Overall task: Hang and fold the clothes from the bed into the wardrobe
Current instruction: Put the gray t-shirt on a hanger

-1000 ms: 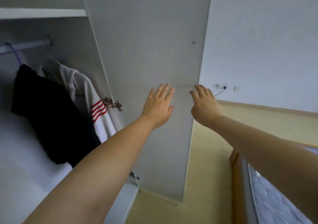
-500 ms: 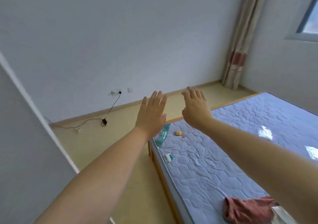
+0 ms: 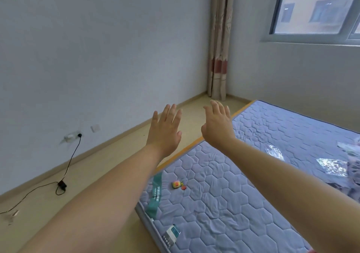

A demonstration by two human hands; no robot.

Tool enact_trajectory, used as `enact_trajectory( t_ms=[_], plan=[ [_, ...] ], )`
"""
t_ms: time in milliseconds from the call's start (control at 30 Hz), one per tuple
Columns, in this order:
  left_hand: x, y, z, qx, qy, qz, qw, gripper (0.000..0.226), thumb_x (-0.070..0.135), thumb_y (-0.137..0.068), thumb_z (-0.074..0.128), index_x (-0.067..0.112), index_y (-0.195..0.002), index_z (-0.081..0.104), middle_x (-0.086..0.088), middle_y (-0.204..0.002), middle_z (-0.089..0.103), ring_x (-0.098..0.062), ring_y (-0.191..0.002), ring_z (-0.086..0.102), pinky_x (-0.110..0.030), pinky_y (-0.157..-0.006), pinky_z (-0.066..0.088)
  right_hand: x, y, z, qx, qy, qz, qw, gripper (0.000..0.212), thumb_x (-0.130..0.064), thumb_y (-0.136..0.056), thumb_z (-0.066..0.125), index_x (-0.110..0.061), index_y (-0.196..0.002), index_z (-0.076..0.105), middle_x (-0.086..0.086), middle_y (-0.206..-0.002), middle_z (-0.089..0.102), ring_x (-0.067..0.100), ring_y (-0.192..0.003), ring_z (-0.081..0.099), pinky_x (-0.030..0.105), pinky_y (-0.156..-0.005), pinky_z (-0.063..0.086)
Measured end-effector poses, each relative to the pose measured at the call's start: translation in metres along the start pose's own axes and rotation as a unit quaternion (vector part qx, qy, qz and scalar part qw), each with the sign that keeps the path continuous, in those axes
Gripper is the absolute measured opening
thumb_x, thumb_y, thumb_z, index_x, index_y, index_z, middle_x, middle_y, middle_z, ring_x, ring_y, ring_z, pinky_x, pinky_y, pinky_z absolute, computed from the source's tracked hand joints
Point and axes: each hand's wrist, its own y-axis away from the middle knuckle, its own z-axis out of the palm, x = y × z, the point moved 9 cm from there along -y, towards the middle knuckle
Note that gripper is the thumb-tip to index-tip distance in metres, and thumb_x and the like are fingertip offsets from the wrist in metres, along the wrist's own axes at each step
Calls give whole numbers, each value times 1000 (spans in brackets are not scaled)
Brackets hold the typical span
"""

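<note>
1. Fingers (image 3: 171, 114) of the left hand (image 3: 164, 134) were straight and only slightly spread, holding nothing; those of the right hand (image 3: 218, 128) were likewise extended, a little fanned, and empty.
2. Both hands hung in the air, backs toward the camera; the left was over the floor just beside the mattress (image 3: 224, 204), the right above its edge; neither touched anything.
3. Crumpled greyish clothes (image 3: 353, 177) lay at the far right side of the mattress, well apart from both hands and cut off by the frame; how many pieces, I could not tell.
4. On the mattress also lay a small coloured object (image 3: 176, 184) and two shiny packets (image 3: 331, 166).
5. No wardrobe was in view; with garments lying on the mattress, the task looked unfinished; fetching a piece seemed the step in hand.
</note>
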Motion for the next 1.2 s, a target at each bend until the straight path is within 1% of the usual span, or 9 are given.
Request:
enact_trajectory(
  t_ms=[167,367,500,633,700,800,900,1033,1200],
  plan=[
    [-40,-54,50,-21,49,-13,998,66,37,-100,31,15,-153,0,-7,-160,-6,-25,-147,-8,-52,-116,3,-6,-62,50,-37,32,0,999,60,-7,-83,50,-6,-140,33,14,-152,21,29,-144,12,48,-119,6],
    [-117,-104,104,-19,69,-17,997,65,41,-99,28,16,-153,0,-7,-160,-6,-25,-147,-8,-54,-115,3,-51,-125,116,-57,37,5,998,59,-11,-85,51,-7,-141,32,13,-153,19,28,-145,9,49,-118,3],
    [-182,-141,138,1,85,3,996,66,43,-99,27,17,-153,0,-6,-161,-7,-25,-147,-9,-53,-116,2,-88,-182,158,-35,63,32,997,54,-18,-90,48,-8,-141,32,13,-154,19,28,-145,9,49,-117,2],
    [-274,-200,166,19,103,20,994,67,48,-98,26,20,-153,-1,-5,-161,-8,-24,-147,-11,-53,-116,0,-133,-259,203,9,79,64,995,53,-27,-95,46,-9,-143,31,12,-157,16,28,-147,7,48,-117,1],
    [-321,-230,181,22,107,32,994,67,49,-98,25,22,-153,-3,-4,-161,-9,-24,-147,-13,-53,-116,-2,-161,-298,230,16,81,76,994,56,-31,-96,44,-11,-145,27,11,-158,12,27,-147,3,48,-117,0],
    [-386,-271,203,38,97,59,993,67,52,-98,23,24,-153,-6,-4,-160,-12,-25,-147,-16,-53,-115,-4,-197,-360,270,17,86,92,992,62,-39,-99,35,-13,-151,14,9,-160,3,25,-148,-4,46,-117,-5],
    [-437,-312,232,31,94,53,994,69,57,-94,10,27,-152,-12,-4,-160,-16,-26,-146,-18,-54,-115,-5,-220,-413,308,1,96,103,990,66,-47,-100,27,-17,-153,2,7,-161,-6,24,-147,-10,45,-116,-8],
    [-463,-356,279,5,115,49,992,73,60,-88,4,28,-151,-13,-4,-159,-20,-27,-145,-21,-55,-114,-7,-224,-452,352,-19,106,123,987,68,-51,-99,23,-19,-153,-2,6,-160,-10,23,-147,-14,44,-114,-13],
    [-459,-405,326,-20,150,88,985,69,58,-96,17,30,-151,-14,-3,-159,-21,-26,-144,-24,-55,-114,-8,-197,-484,390,-46,125,152,979,67,-53,-98,17,-19,-153,-2,5,-160,-11,23,-147,-14,46,-116,-11]
  ],
)
